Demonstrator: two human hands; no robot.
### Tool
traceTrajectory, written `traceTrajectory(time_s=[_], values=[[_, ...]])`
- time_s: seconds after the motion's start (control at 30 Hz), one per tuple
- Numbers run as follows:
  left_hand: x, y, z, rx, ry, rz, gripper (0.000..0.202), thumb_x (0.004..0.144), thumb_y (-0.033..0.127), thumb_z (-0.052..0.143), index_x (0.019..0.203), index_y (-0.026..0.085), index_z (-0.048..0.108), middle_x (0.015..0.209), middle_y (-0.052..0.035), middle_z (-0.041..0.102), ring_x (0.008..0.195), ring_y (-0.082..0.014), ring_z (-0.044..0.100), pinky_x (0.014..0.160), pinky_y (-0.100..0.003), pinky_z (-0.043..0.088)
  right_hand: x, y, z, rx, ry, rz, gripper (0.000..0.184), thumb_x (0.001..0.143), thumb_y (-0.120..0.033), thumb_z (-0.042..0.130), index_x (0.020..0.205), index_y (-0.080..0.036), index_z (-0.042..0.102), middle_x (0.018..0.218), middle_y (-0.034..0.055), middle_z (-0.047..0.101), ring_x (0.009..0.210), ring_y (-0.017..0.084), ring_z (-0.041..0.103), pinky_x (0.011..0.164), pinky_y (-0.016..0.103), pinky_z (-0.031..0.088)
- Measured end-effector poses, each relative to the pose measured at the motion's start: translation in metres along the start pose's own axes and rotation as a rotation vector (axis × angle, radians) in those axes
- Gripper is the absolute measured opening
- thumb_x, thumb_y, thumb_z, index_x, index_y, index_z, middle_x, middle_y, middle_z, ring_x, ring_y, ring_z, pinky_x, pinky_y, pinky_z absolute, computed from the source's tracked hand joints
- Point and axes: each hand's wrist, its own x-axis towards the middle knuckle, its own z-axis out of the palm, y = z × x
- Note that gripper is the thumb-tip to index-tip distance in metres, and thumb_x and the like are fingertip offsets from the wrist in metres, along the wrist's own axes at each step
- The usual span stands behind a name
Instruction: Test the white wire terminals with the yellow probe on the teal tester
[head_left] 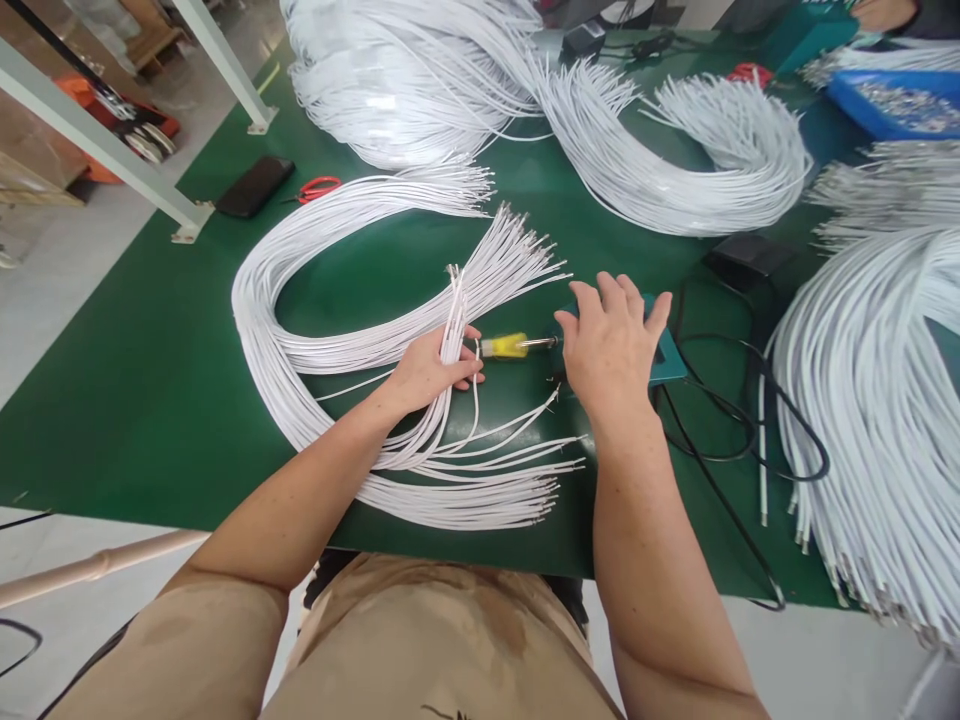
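Note:
My left hand [433, 370] is closed round a small bunch of white wires [454, 310] whose stripped ends point up and away from me. The bunch belongs to a large loop of white wires [259, 300] lying on the green table [150, 380]. My right hand [611, 345] rests on a teal box [666, 355], fingers curled over its far edge. A tool with a yellow handle [506, 346] lies between my hands, its metal tip toward the box. More stripped wire ends [525, 480] fan out below my hands.
Big white wire bundles lie at the back [420, 80], back right [697, 160] and right [877, 420]. Black cables [720, 420] and a black pedal [746, 255] sit right of the box. Red scissors [319, 187], a black phone [255, 185], a blue tray [896, 105].

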Motion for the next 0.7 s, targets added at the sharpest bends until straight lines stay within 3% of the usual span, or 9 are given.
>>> traceTrajectory(time_s=[0.1,0.2,0.3,0.37,0.47,0.57,0.7], values=[[-0.002,0.003,-0.004,-0.005,-0.005,-0.007,0.046,0.071,0.023,0.072,0.114,0.018,0.055,0.081,-0.0016,0.064,0.072,-0.0175,0.071,0.057,-0.021,0.053,0.000,-0.003,-0.001,0.031,0.017,-0.018,0.027,0.092,-0.029,0.045,0.113,-0.018,0.060,0.127,0.0171,0.058,0.125,0.035,0.043,0.108,0.065,0.011],[-0.002,0.004,-0.007,-0.001,-0.008,0.003,0.051,0.071,0.026,0.072,0.118,0.018,0.056,0.083,-0.0021,0.065,0.074,-0.0172,0.070,0.058,-0.022,0.051,-0.003,-0.021,-0.007,0.135,-0.005,-0.076,0.027,0.094,-0.032,0.044,0.107,-0.018,0.064,0.112,0.0147,0.066,0.109,0.031,0.054,0.104,0.055,0.027],[-0.002,0.004,-0.011,0.050,-0.019,0.048,0.039,0.070,0.029,0.073,0.105,0.016,0.064,0.086,-0.0034,0.066,0.079,-0.0166,0.066,0.067,-0.025,0.051,-0.014,-0.052,-0.011,0.316,-0.210,-0.307,0.031,0.096,-0.033,0.042,0.093,-0.019,0.069,0.092,0.0090,0.071,0.088,0.023,0.060,0.085,0.039,0.043],[-0.002,0.004,-0.013,0.094,-0.020,0.079,0.031,0.069,0.032,0.073,0.095,0.015,0.066,0.086,-0.0033,0.067,0.079,-0.0161,0.063,0.075,-0.027,0.049,-0.024,-0.071,-0.011,0.358,-0.394,-0.549,0.031,0.095,-0.033,0.045,0.084,-0.018,0.070,0.089,0.0069,0.072,0.087,0.020,0.061,0.081,0.034,0.044],[-0.002,0.006,-0.016,0.099,-0.024,0.050,0.036,0.069,0.038,0.073,0.097,0.015,0.067,0.083,-0.0024,0.067,0.073,-0.0156,0.061,0.075,-0.029,0.048,-0.038,-0.089,-0.006,0.205,-0.508,-0.698,0.027,0.093,-0.025,0.048,0.081,-0.014,0.070,0.083,0.0092,0.072,0.088,0.023,0.061,0.084,0.035,0.043],[-0.003,0.008,-0.018,0.066,-0.029,0.014,0.045,0.066,0.041,0.076,0.103,0.016,0.067,0.088,-0.0041,0.068,0.076,-0.0169,0.062,0.078,-0.031,0.047,-0.047,-0.096,-0.004,0.126,-0.620,-0.612,0.023,0.089,-0.021,0.051,0.080,-0.015,0.071,0.073,0.0102,0.070,0.077,0.024,0.064,0.074,0.036,0.045],[-0.004,0.008,-0.019,0.117,-0.019,-0.015,0.049,0.064,0.042,0.077,0.105,0.018,0.069,0.092,-0.0046,0.069,0.082,-0.0191,0.062,0.081,-0.032,0.047,-0.044,-0.092,-0.010,0.180,-0.886,-0.387,0.027,0.089,-0.031,0.052,0.078,-0.017,0.071,0.070,0.0118,0.069,0.066,0.027,0.065,0.057,0.036,0.043]])
